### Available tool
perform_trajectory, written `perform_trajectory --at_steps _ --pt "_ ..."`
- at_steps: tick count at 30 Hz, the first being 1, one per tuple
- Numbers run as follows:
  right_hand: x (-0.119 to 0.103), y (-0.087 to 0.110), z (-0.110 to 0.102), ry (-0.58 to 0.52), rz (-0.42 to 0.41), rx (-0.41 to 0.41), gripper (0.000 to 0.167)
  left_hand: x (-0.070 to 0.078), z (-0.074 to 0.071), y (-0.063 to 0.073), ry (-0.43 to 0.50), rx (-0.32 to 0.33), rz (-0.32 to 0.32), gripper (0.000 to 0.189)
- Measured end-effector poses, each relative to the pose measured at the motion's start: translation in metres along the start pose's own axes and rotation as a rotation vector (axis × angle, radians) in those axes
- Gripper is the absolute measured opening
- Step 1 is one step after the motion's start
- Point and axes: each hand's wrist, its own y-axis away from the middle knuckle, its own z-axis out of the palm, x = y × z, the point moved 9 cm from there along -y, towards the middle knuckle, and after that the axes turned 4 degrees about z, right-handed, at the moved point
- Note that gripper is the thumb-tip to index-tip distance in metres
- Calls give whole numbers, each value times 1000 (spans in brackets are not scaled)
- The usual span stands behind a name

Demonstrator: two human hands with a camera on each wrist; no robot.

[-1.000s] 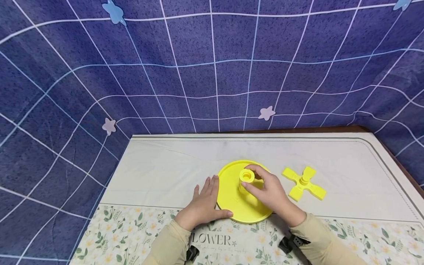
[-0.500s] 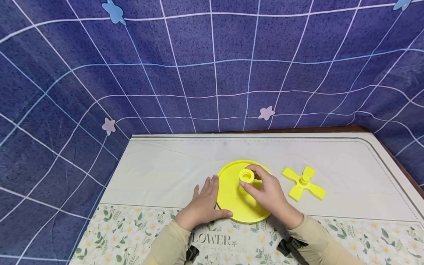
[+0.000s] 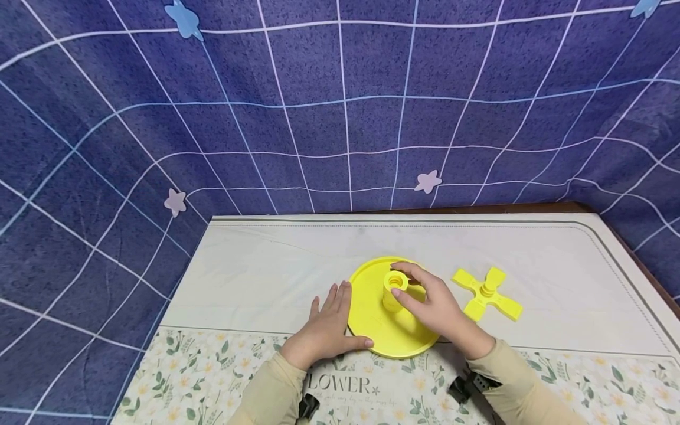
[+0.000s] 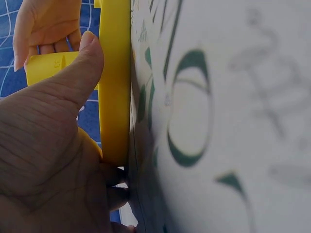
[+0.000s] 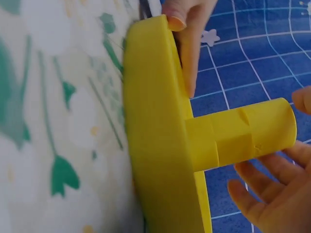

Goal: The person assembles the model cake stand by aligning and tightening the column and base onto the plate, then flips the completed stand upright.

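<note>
One yellow disc [image 3: 372,313] | round, flat | upright hollow post [image 3: 395,289]

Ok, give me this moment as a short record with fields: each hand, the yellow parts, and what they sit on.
left hand: thumb on the near-left rim of the yellow disc, fingers flat on the cloth beside it
right hand: fingers round the top of the yellow post
yellow post: upright at the middle of the disc, hollow at the top
yellow cross piece: lies flat to the right of the disc, apart from it, untouched
surface: tablecloth, white with a floral near edge
backdrop: blue grid-pattern fabric
</note>
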Motion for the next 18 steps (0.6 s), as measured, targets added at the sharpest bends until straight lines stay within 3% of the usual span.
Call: perform_trajectory --at_steps 4,7,18 --pt "-1 -1 5 -74 -13 -91 45 0 0 0 -2 -1 -2 120" --pt "0 -1 6 -85 -10 -116 46 -1 1 0 -2 5 2 120" --pt "8 -1 4 -55 35 -74 41 1 -1 0 -1 0 3 119"
